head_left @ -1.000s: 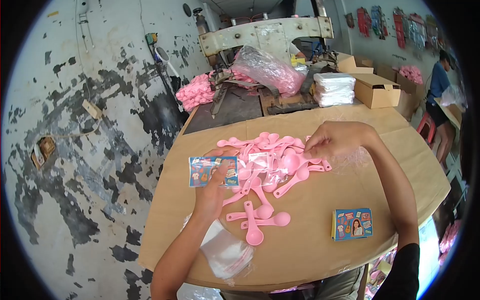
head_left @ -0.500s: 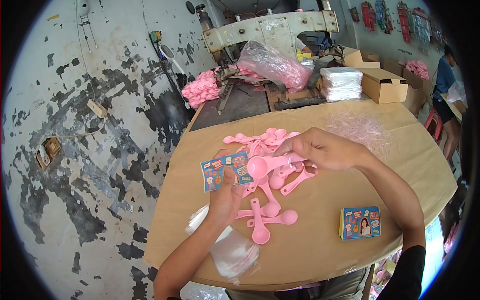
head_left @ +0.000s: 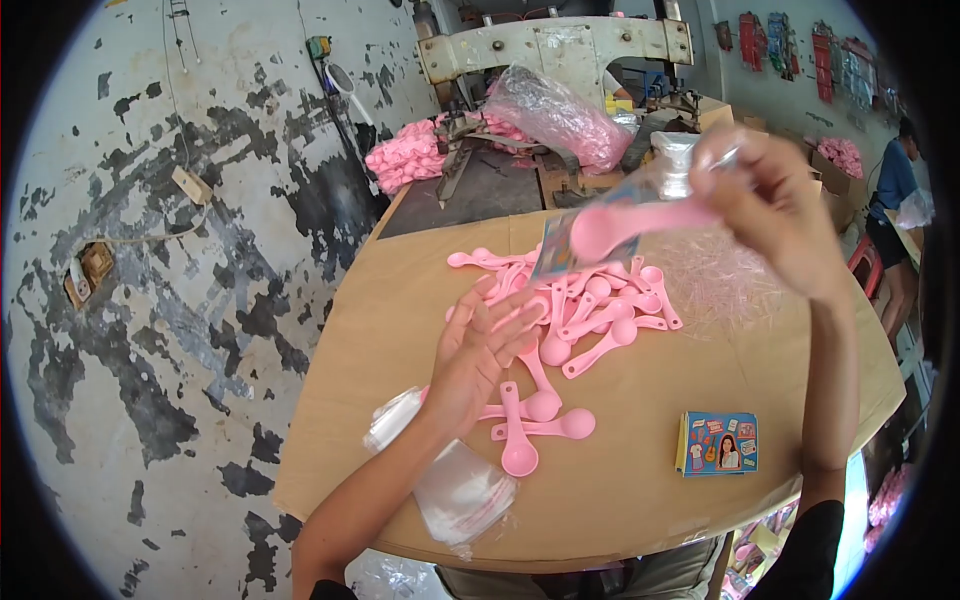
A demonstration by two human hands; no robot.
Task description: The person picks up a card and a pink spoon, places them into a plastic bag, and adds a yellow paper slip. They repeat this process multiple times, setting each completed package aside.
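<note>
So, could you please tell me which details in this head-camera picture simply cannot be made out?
- Head view: the packet with a pink spoon in the raised right hand is motion-blurred; its card print is unreadable.
- The left hand covers part of the spoon pile; what lies beneath is hidden.
- The card stack has lettering too small to read.
- The person at the right edge is cut off by the lens rim.

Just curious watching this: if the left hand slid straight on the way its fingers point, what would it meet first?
Probably the pile of pink spoons: the left hand points up and right, fingertips already at its edge, though depth is unclear.
</note>
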